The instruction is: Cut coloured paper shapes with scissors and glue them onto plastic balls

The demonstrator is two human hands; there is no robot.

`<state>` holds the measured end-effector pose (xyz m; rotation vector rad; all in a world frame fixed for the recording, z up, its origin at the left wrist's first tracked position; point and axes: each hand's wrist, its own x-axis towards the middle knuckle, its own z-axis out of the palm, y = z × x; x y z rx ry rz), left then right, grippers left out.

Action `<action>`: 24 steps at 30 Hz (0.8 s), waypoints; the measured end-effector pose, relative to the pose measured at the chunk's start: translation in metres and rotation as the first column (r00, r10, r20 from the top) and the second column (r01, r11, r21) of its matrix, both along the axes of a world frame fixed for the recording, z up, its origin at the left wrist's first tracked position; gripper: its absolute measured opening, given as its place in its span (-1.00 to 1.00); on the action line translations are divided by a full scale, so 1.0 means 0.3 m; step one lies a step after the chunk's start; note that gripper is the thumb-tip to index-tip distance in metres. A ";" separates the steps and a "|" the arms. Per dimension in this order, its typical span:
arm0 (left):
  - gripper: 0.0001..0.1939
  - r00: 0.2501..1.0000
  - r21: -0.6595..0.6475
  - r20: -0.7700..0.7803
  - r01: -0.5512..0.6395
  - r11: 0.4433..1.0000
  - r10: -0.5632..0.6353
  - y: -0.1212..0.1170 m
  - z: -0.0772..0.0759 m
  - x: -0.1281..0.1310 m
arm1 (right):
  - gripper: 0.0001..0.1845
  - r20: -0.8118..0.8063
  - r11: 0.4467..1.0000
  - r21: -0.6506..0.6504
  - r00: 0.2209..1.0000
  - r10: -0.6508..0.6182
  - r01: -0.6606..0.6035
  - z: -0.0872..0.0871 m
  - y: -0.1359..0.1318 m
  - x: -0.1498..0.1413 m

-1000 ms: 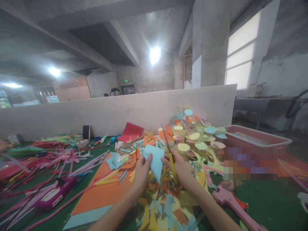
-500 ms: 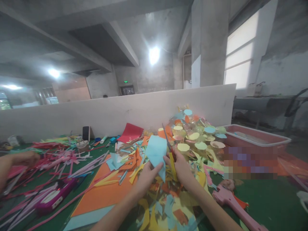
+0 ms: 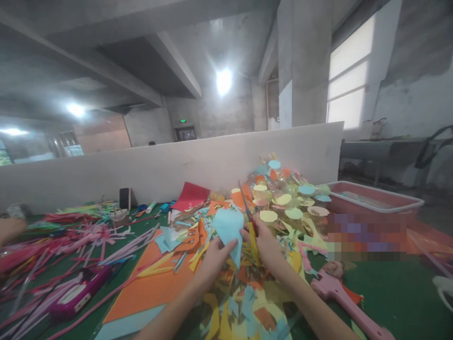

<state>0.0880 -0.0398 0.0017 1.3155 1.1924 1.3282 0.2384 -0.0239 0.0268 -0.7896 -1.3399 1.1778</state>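
A piece of light blue paper [image 3: 228,225], curling at the top and pointed at its lower end, is pinched by my left hand [image 3: 220,252]. Scissors [image 3: 245,197] are gripped in my right hand [image 3: 264,238], their blades pointing up and away beside the paper's right edge. The fingertips of that hand also touch the paper. A yellow strip [image 3: 253,243] shows at my right fingers; whether it belongs to the scissors I cannot tell. Under both hands lies a heap of paper scraps [image 3: 247,302] in yellow, blue and orange.
Behind the heap are stacked clear pieces with coloured paper discs [image 3: 283,199]. A pink basin [image 3: 375,200] and pink glue gun [image 3: 334,288] are on the right. Orange sheets [image 3: 148,283], pink strips [image 3: 95,231] and a purple device [image 3: 81,290] lie left. Another person's hand [image 3: 12,229] shows far left.
The blue paper's upper part has dropped lower and curled over, leaving a gap from the scissor blades. The other person's arm has drawn back toward the left edge. The view has shifted slightly.
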 end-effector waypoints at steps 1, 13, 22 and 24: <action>-0.59 1.000 -0.002 0.001 0.000 1.000 0.000 0.002 -0.004 -0.001 | -0.58 0.000 1.000 0.002 1.000 -0.005 0.005 0.005 -0.003 0.001; -0.58 0.999 0.024 0.034 -0.022 0.999 0.021 -0.006 0.012 0.007 | -0.60 -0.017 1.000 0.004 1.000 0.004 -0.004 -0.001 0.004 -0.006; -0.60 1.000 0.064 -0.011 -0.009 0.998 0.010 -0.005 0.005 0.002 | -0.61 0.019 0.995 0.089 0.999 -0.050 0.048 0.010 0.004 0.002; -0.58 1.000 0.063 -0.006 -0.005 0.998 0.005 -0.005 0.007 0.003 | -0.60 0.022 0.993 0.099 0.998 -0.063 0.061 0.013 0.005 0.002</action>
